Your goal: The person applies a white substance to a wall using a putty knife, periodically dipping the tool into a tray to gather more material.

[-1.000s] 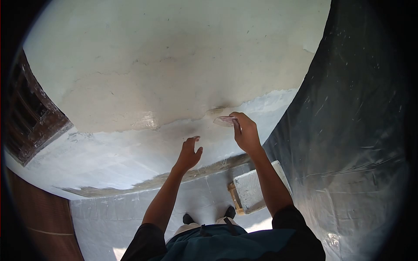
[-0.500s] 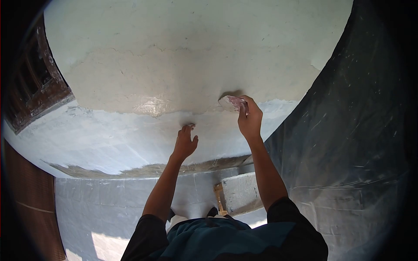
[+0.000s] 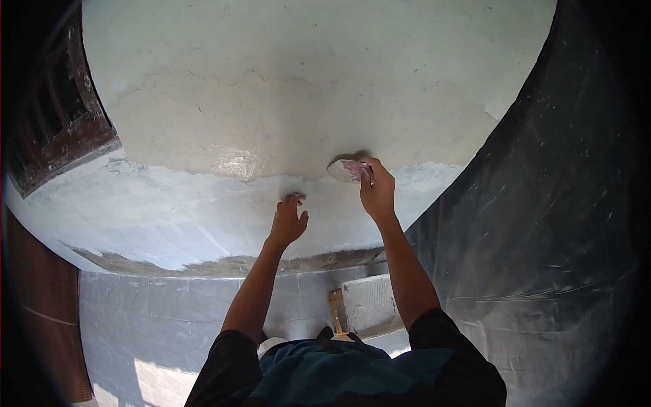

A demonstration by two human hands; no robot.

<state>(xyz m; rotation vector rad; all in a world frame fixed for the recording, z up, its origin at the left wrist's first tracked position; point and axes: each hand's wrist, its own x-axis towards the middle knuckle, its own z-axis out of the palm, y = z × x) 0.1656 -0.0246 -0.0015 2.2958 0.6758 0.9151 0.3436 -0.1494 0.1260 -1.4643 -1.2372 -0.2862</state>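
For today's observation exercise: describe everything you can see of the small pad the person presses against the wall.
The pad is small, flat and pale pinkish-white, dusted with plaster; its material cannot be told. It lies tilted against the wall, right at the edge where the cream upper coat meets the whiter lower band. The right hand grips its right end, fingers over its edge. A dark shadow sits just above it.

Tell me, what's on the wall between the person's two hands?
Only bare wall, at the edge between its pale and whiter coats. The left hand rests flat; the right hand holds a scraper, in the head view.
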